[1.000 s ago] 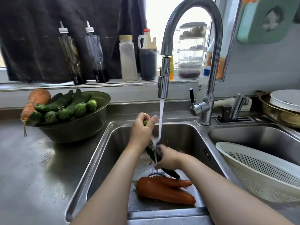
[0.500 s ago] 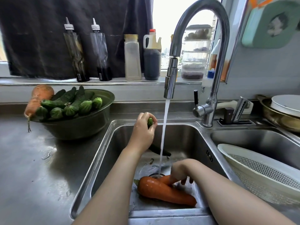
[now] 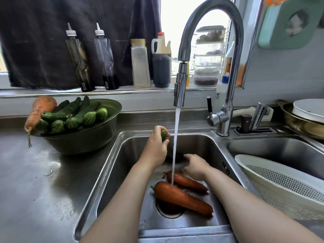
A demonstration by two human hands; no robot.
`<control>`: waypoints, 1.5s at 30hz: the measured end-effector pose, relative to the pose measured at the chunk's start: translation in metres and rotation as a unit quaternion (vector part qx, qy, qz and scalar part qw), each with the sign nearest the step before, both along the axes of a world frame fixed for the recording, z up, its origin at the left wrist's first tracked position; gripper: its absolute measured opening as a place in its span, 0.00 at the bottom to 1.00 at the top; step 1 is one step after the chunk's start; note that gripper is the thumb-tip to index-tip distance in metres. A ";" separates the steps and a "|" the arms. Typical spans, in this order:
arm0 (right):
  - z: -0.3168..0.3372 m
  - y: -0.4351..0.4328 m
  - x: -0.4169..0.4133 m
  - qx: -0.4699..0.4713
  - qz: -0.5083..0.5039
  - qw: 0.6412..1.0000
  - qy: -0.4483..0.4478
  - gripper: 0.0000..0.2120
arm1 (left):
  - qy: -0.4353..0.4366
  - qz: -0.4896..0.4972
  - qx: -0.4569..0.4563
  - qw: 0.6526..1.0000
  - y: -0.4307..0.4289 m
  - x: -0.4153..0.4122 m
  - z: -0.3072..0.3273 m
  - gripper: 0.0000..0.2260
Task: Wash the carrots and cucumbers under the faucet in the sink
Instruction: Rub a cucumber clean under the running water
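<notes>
The faucet arcs over the sink. Its water stream falls between my hands onto the larger carrot, which lies across the drain and covers part of it. A smaller carrot lies just behind, touching it. My left hand is curled round a cucumber just left of the stream. Only its green tip shows above my fingers, and its dark lower end blurs behind the water. My right hand reaches loose-fingered toward that end; I cannot tell whether it touches. On the counter to my left, a metal bowl holds piled cucumbers and a pale carrot. A white colander leans in the right basin.
</notes>
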State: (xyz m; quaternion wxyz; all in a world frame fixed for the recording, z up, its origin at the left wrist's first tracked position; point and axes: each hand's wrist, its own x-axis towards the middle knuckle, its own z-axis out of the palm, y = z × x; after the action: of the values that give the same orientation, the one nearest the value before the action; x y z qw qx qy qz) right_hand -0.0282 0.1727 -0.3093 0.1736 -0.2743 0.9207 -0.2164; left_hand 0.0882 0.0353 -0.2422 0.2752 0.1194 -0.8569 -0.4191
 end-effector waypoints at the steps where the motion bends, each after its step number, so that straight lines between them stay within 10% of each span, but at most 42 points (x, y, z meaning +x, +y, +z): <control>1: 0.002 -0.001 0.001 -0.032 0.006 0.999 -0.021 0.34 | 0.007 -0.003 0.007 1.000 0.001 -0.001 0.000 0.08; 4: 0.013 -0.007 0.006 -0.115 0.050 0.989 -0.083 0.38 | 0.039 -0.006 0.097 0.994 0.009 -0.004 0.001 0.08; 14: 0.023 -0.008 0.016 -0.195 0.150 0.960 -0.135 0.09 | 0.024 -0.089 0.503 0.859 0.020 -0.006 0.007 0.12; 19: 0.032 0.001 0.019 -0.201 0.169 0.946 -0.192 0.03 | -0.015 -0.206 0.516 0.831 0.020 0.006 0.008 0.12; 27: 0.037 -0.004 0.028 -0.279 0.172 0.925 -0.191 0.05 | 0.066 -0.041 0.518 0.852 0.024 -0.007 0.005 0.14; 35: 0.043 -0.010 0.028 -0.352 0.104 0.890 -0.269 0.34 | 0.049 -0.111 0.517 0.847 0.008 -0.010 0.009 0.05; 42: 0.052 -0.002 0.028 -0.466 0.037 0.869 -0.163 0.14 | 0.126 -0.051 0.443 0.886 0.003 -0.012 0.004 0.10; 45: 0.057 -0.004 0.026 -0.473 -0.035 0.868 -0.145 0.22 | 0.073 -0.124 0.427 0.893 0.006 -0.013 -0.001 0.10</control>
State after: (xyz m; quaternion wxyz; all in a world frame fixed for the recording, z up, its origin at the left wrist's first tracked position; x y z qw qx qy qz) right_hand -0.0025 0.1691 -0.2523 0.1471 -0.2561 0.6812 -0.6699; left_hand 0.0752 0.0411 -0.2434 0.2049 0.0873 -0.5808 -0.7830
